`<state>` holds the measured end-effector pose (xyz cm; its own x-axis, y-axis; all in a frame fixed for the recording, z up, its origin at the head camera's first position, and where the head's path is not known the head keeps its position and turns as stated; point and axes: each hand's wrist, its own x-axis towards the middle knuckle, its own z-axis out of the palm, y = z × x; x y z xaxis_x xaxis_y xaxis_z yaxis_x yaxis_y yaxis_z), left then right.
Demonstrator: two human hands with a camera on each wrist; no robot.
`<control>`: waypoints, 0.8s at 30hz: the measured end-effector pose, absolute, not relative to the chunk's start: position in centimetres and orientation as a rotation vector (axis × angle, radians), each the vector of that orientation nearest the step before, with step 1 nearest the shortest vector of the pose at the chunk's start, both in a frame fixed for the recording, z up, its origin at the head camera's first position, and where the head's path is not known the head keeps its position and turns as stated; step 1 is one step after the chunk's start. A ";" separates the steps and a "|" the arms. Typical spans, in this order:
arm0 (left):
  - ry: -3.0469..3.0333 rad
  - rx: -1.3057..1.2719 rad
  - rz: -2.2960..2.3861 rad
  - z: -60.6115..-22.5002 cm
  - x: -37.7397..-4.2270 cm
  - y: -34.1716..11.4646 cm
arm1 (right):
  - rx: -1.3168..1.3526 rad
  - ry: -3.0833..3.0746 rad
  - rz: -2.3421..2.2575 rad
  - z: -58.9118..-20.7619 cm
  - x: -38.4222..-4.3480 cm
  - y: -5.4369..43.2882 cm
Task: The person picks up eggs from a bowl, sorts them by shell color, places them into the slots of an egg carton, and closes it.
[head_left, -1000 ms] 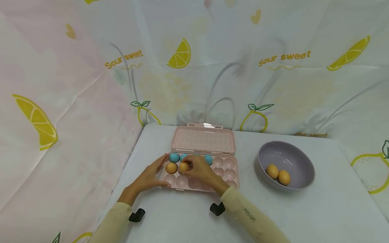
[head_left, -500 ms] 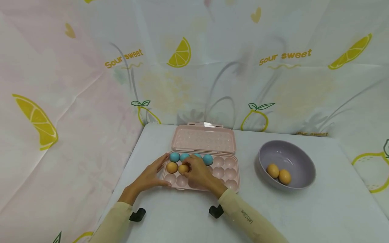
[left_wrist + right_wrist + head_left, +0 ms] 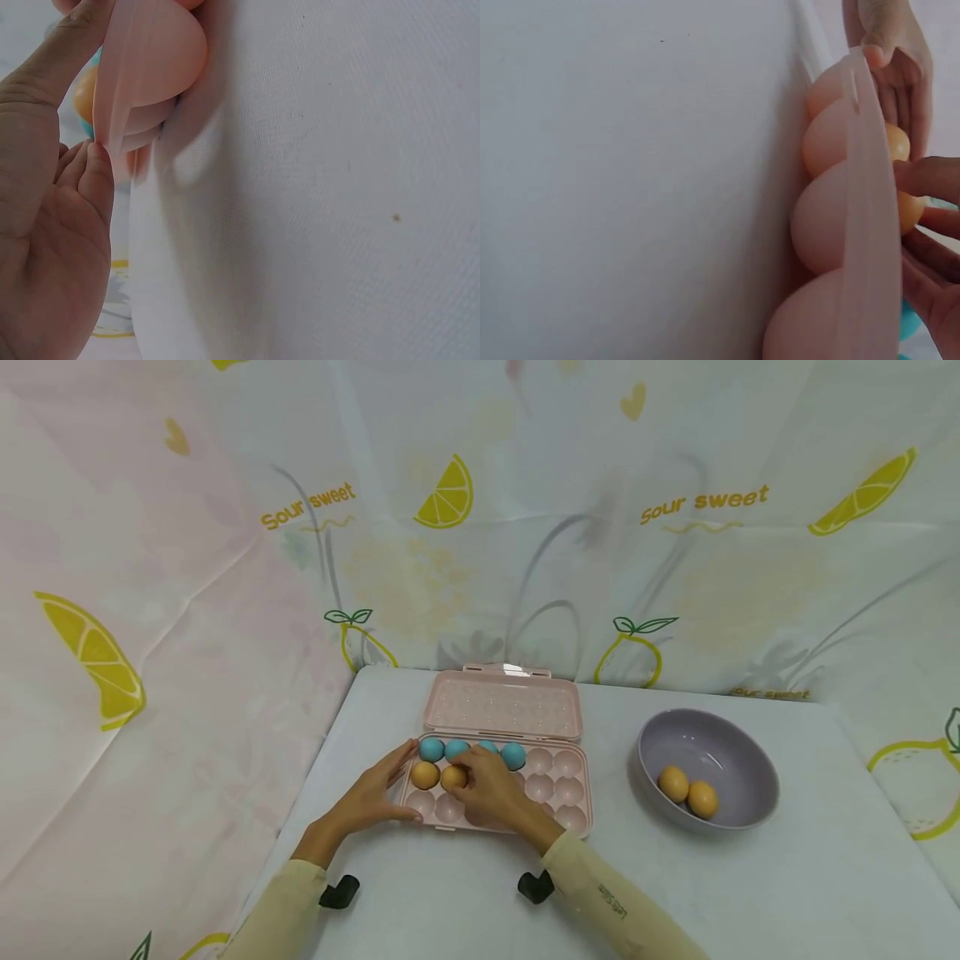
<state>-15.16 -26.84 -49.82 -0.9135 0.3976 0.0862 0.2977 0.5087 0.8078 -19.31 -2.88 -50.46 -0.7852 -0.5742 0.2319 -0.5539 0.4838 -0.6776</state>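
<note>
A pink egg box (image 3: 568,818) lies with its lid (image 3: 504,702) laid back. Its back row holds several blue eggs (image 3: 432,749) on the left, and one orange egg (image 3: 424,775) sits at the left of the middle row. Beside that egg, my right hand (image 3: 493,787) pinches a second orange egg (image 3: 450,778) in its cup with thumb and fingertips. My left hand (image 3: 363,797) spans the box's left end, thumb at the front corner and fingers at the left rim. In the left wrist view, its fingertips touch the rim. My right hand covers part of the box.
A grey-purple bowl (image 3: 727,764) with two orange eggs (image 3: 687,791) stands to the right on the white tabletop (image 3: 435,902). Behind the table hangs a lemon-print cloth (image 3: 510,568), and it also covers the left side.
My right hand stays at the second orange egg, its position nearly the same. The left hand, the box and the bowl show no visible movement beyond a slight camera shift.
</note>
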 end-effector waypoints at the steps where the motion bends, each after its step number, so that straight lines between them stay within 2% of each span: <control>1: 2.632 0.609 1.374 -49.7 -15.1 -26.8 | -1.029 2.681 -1.209 -50.4 -19.3 -2.7; 9: 2.668 0.611 1.371 -52.7 -16.2 -27.8 | -1.065 2.619 -1.239 -49.6 -19.2 -1.0; 16: 2.660 0.613 1.372 -53.2 -16.4 -28.2 | -1.013 2.566 -1.389 -48.3 -19.3 1.2; 24: 2.650 0.605 1.379 -50.0 -15.1 -26.9 | -0.947 2.699 -1.481 -47.0 -20.0 6.6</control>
<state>-15.12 -26.87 -50.02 -0.9170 0.3867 0.0979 0.3020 0.5126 0.8038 -20.05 6.63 -46.99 -0.8242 -0.4555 0.3365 -0.5285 0.4050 -0.7461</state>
